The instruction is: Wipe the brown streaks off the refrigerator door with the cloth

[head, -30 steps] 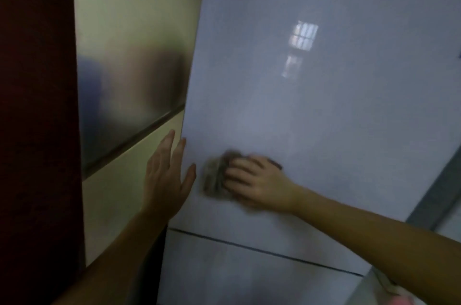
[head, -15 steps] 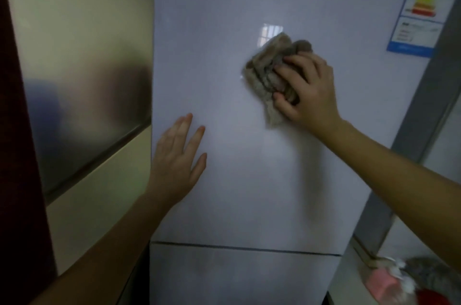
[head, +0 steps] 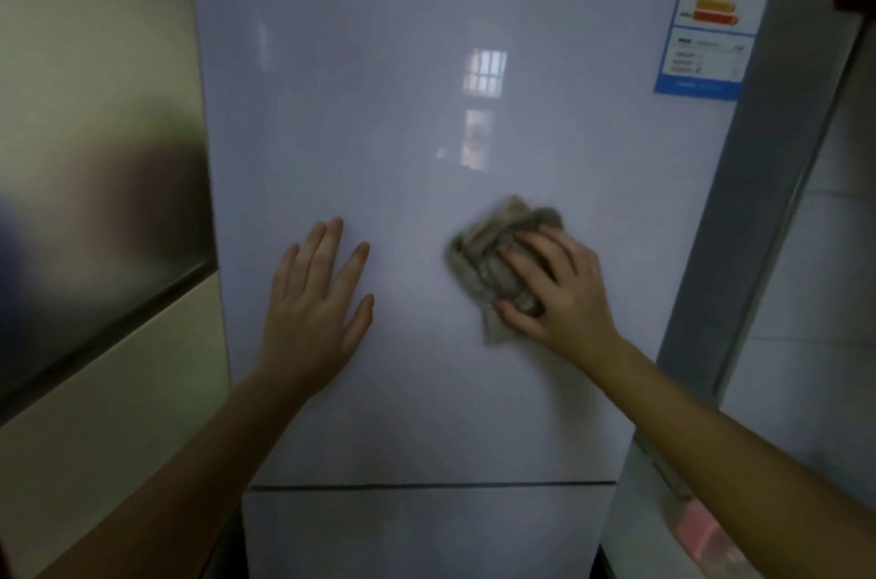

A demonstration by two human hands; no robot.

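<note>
- The right hand (head: pixel 564 289) is gripping a crumpled grey-brown cloth (head: pixel 488 265), with curled fingers on top and the thumb tucked under its lower edge, and is pressing it against the glossy white refrigerator door (head: pixel 417 142).
- The cloth is sitting right of the door's middle, below a window reflection (head: pixel 484 71). Its outline is blurring.
- The left hand (head: pixel 315 308) is lying flat on the door to the left of the cloth, apart from it, fingers straight and slightly spread, holding nothing.
- A blue energy label (head: pixel 711 9) is sticking to the door's upper right corner.
- A dark seam (head: pixel 426 486) is running across below both hands, dividing this door from the lower door (head: pixel 417 536).
- A brushed steel panel (head: pixel 95 199) is standing at the left.
- A pink object (head: pixel 701 531), too blurred to name, is lying near the lower right.
</note>
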